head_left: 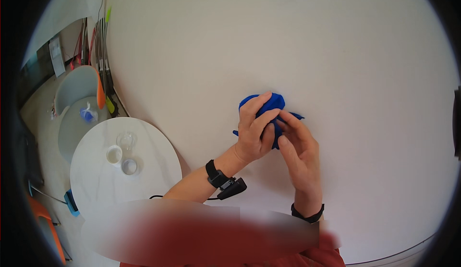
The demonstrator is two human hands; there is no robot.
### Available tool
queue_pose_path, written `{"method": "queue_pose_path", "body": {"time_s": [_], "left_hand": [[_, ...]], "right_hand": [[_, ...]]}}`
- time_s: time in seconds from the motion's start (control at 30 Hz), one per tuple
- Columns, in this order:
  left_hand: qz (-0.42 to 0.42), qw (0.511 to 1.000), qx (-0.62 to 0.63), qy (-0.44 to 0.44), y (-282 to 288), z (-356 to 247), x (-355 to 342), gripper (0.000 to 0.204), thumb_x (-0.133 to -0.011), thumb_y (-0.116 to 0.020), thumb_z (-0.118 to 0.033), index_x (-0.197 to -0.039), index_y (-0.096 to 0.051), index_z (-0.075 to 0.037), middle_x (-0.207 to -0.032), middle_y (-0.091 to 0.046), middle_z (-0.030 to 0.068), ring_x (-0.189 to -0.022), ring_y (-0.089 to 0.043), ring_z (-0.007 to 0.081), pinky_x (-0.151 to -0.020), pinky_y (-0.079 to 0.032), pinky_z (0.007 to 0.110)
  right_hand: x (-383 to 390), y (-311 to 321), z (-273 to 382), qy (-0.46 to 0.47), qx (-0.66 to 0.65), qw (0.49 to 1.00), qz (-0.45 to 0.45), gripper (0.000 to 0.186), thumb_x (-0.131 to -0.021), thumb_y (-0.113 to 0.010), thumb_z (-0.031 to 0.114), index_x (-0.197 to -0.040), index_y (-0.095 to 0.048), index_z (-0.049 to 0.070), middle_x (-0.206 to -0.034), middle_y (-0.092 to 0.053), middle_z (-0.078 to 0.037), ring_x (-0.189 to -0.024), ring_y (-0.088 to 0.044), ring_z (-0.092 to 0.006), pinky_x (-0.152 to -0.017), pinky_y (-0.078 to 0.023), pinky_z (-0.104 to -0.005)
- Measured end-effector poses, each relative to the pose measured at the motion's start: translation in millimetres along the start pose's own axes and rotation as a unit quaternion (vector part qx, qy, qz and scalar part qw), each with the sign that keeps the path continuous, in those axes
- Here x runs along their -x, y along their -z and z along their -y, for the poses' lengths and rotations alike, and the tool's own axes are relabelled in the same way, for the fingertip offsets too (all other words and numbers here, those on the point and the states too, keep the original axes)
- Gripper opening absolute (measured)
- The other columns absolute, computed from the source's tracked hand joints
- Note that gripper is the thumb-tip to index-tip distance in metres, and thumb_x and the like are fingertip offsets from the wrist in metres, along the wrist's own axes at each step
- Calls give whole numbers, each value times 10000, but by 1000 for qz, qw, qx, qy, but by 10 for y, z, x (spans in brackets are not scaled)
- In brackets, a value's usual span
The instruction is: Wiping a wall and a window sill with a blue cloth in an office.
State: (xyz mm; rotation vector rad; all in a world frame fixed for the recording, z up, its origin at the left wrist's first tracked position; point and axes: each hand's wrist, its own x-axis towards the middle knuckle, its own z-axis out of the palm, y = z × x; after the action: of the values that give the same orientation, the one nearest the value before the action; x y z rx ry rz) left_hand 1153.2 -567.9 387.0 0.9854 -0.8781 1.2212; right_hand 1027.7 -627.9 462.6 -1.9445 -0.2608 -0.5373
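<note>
A bunched blue cloth is between my two hands, in front of a broad pale surface. My left hand wraps over it from the left, with the fingers bent across its front. On the cloth's right side, my right hand has its fingers curved in, thumb and fingertips at the lower folds. Loose cloth corners stick out to the right and at the lower left. Part of the cloth is hidden behind the fingers.
A round white table at the lower left bears a clear glass and two cups. Beyond it stands a grey and orange chair with a small blue and white bundle. Long-handled tools lean at the pale wall.
</note>
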Motion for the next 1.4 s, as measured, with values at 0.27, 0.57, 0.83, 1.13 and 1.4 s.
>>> {"method": "queue_pose_path", "body": {"time_s": [0.27, 0.57, 0.83, 1.13, 1.4], "left_hand": [[69, 989, -37, -123, -346, -267, -421, 326, -845, -620, -312, -1089, -635, -96, -1216, -572, 134, -1093, -532, 282, -886, -423, 400], [112, 982, -105, -112, -363, -381, -326, 296, -792, -668, -347, -1026, -687, -167, -1208, -610, 39, -1125, -520, 238, -980, -329, 399], [114, 979, -145, -85, -177, -219, 5, 348, -776, -665, -458, -972, -683, -171, -1170, -626, 42, -1109, -525, 266, -984, -318, 414], [35, 993, -76, -83, -489, -272, -628, 334, -626, -799, -355, -772, -586, -144, -1119, -629, 108, -1066, -535, 337, -928, -348, 424], [-6, 993, -48, -104, -709, -236, -1043, 267, -569, -747, -137, -798, -610, -138, -1193, -578, 125, -1126, -487, 350, -935, -356, 479]], "right_hand": [[210, 185, 180, 171, 255, 936, -172, 403, -838, -554, -25, -1239, -524, -46, -1334, -443, -237, -1056, -561, -232, -854, -468, -295], [394, 537, 47, 255, 291, 871, -301, 302, -857, -480, -40, -1147, -557, -77, -1211, -539, -251, -958, -617, -267, -742, -532, -303], [215, 576, -184, 370, 463, 770, -238, 294, -657, -508, -140, -890, -650, -29, -831, -670, -121, -671, -627, -238, -584, -471, -307], [277, 570, -190, 377, 448, 783, -211, 369, -637, -476, -127, -951, -626, -4, -756, -667, -91, -589, -573, -209, -553, -420, -302], [302, 629, -190, 379, 437, 793, -193, 358, -639, -483, -99, -959, -609, -1, -749, -658, -89, -576, -556, -206, -550, -419, -314]]}}
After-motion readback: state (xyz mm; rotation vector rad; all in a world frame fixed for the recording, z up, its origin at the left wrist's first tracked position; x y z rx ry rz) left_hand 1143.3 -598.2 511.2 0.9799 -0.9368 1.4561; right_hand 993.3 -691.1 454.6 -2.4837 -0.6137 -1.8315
